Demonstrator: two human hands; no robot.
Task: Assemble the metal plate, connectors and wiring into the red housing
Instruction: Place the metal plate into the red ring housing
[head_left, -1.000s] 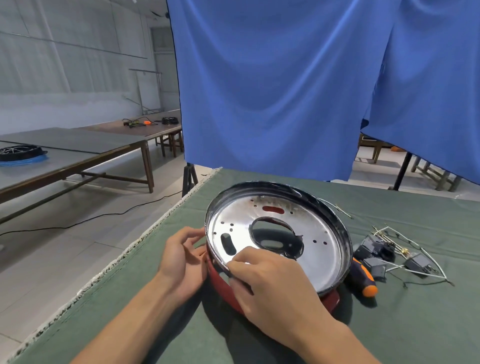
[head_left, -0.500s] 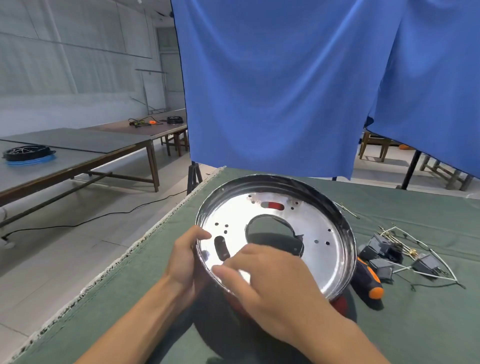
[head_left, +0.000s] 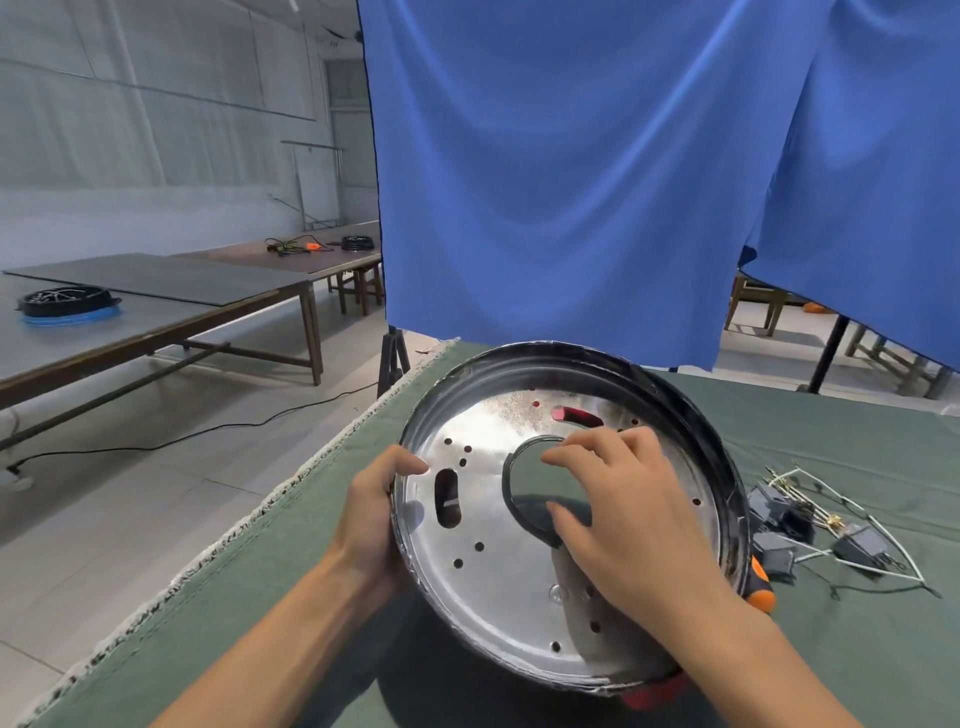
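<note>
Metal plate (head_left: 498, 582), round, perforated, tilted up off the green desk (head_left: 857, 670): left hand (head_left: 371, 514) grips its rim with thumb curled over the edge, right hand (head_left: 623, 514) lies over the large central opening, fingers loosely bent, thumb hooked at the opening's edge. Red housing (head_left: 655, 693) shows only as a sliver under the right wrist, below the plate's near edge; whether the plate is seated in it cannot be told. Connectors and wiring (head_left: 810, 525) lie loose on the desk beyond the right hand, beside an orange-handled screwdriver (head_left: 759, 584); judged early, with fitting and fastening still to do
</note>
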